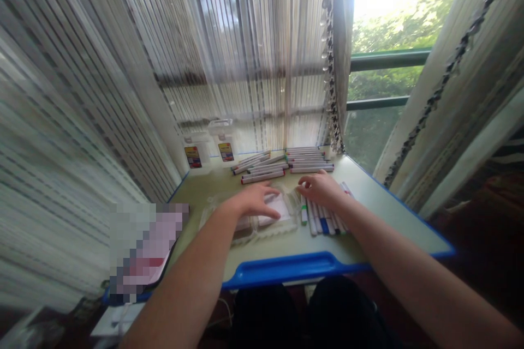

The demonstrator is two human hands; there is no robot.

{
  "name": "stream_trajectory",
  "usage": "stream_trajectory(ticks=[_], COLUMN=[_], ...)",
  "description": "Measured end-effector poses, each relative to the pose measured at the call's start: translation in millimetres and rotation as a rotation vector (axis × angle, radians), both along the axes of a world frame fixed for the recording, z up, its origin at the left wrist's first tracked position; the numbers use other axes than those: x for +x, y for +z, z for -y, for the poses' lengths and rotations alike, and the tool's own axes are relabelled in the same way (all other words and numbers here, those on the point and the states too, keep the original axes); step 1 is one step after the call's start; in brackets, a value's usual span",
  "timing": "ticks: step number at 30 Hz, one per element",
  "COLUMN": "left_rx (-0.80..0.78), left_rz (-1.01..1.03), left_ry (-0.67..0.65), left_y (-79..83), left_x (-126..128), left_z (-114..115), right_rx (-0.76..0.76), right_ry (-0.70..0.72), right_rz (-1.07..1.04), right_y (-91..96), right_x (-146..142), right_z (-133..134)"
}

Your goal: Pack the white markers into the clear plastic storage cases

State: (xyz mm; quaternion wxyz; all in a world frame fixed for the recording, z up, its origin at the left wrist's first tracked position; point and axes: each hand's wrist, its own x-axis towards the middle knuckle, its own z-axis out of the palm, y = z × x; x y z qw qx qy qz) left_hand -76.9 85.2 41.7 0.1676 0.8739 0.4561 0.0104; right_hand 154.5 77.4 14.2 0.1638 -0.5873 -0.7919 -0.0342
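My left hand (260, 202) reaches over an opened clear plastic case (249, 232), with its thumb and fingers spread apart. Under those fingers a white sheet (278, 211) lies in the case. My right hand (319, 188) is just right of the case, at the far ends of a row of white markers (317, 218). Its fingers are bent inward with the tips close together; whether a marker is between them I cannot make out. The row's near ends show several colours, among them green and blue.
More white markers (266, 166) lie loosely piled at the table's back. Two clear cases with labels (226, 150) stand at the back left. A pixelated pink item (159, 240) rests at the left edge. The table (393, 218) has a blue front tray (286, 268); string curtains (254, 92) hang behind.
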Motion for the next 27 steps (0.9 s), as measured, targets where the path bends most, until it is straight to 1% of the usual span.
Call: stream_trajectory(ticks=[5, 9, 12, 14, 16, 18, 21, 25, 27], left_rx=[0.008, 0.022, 0.017, 0.015, 0.017, 0.018, 0.013, 0.004, 0.006], left_rz=[-0.006, -0.009, -0.009, -0.008, -0.003, 0.004, 0.010, 0.026, 0.033], left_ry=[-0.015, -0.018, -0.012, -0.013, -0.021, -0.029, -0.021, -0.018, -0.024], left_y=[-1.5, 0.5, 2.3, 3.1, 3.3, 2.9, 1.5, -0.5, -0.9], left_x=[-0.5, -0.3, 0.1, 0.4, 0.7, 0.6, -0.2, -1.2, -1.2], left_z=[-1.5, 0.1, 1.9, 2.9, 3.4, 3.5, 2.3, -0.1, -0.7], right_rx=[-0.022, -0.025, -0.007, 0.019, 0.033, 0.014, -0.027, -0.039, -0.047], right_ry=[-0.040, -0.038, 0.029, 0.114, 0.176, 0.193, 0.199, 0.238, 0.228], right_rz=[-0.092, -0.245, -0.333, -0.300, -0.218, -0.154, -0.129, -0.089, -0.073], right_y=[-4.2, -5.5, -4.8, -3.3, -1.2, 0.5, 0.6, -3.1, -3.9], right_x=[1.3, 4.1, 5.9, 5.7, 4.4, 2.7, 1.2, 1.4, 1.3], right_z=[-3.2, -9.4, -12.4, -11.4, -8.2, -4.3, -1.5, -4.5, -5.5])
